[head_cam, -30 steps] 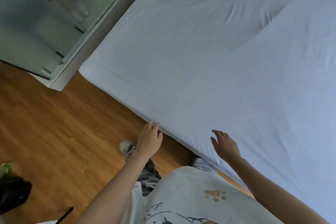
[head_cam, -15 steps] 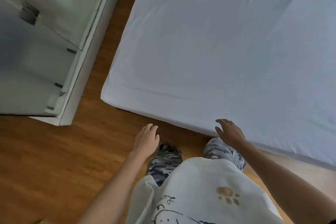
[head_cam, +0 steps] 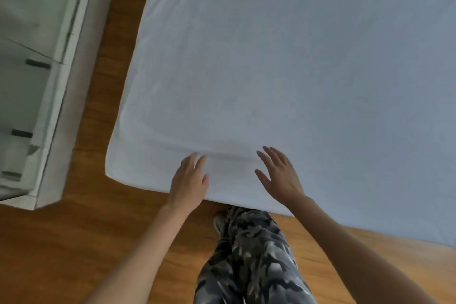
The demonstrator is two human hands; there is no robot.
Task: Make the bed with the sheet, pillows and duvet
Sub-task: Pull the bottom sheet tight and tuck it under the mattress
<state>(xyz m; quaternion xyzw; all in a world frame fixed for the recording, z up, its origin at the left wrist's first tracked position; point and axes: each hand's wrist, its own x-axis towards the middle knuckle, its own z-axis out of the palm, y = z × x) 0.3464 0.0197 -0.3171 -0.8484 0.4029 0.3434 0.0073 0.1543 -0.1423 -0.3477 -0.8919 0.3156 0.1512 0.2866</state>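
Observation:
A pale blue-white sheet (head_cam: 283,69) covers the mattress and fills most of the head view, fairly smooth with light creases near its near edge. My left hand (head_cam: 188,181) reaches over that near edge, fingers straight, close to the bed's near left corner. My right hand (head_cam: 280,175) hovers beside it to the right, fingers spread and straight above the sheet. Neither hand holds anything. No pillows or duvet are in view.
A white wardrobe (head_cam: 37,81) with dark handles stands left of the bed, a narrow strip of wooden floor (head_cam: 103,57) between them. My legs in camouflage trousers (head_cam: 249,254) stand at the bed's near edge.
Both hands have moved forward from over the floor onto the sheet's near edge. The view has swung so the bed's corner lies further left.

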